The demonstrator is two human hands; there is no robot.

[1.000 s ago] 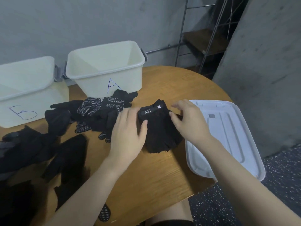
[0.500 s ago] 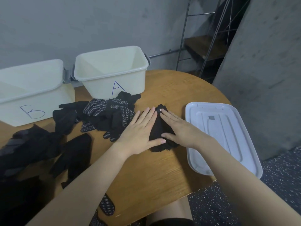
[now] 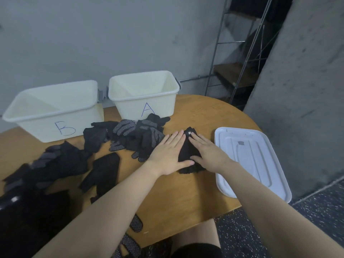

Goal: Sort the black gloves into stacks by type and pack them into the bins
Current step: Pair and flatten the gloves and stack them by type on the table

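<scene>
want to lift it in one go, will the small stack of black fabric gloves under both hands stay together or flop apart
The small stack of black fabric gloves probably flops: soft cloth with ragged edges. Likely light. Left hand and right hand press flat, suggesting it springs up.

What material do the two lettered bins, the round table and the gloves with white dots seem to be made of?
Bin A and bin B: probably cream plastic, matte, with moulded rolled rims.
Table: wood or wood veneer, grain visible, slight sheen.
Dotted gloves: apparently black knit fabric; the dots look like rubbery grip dots.
</scene>
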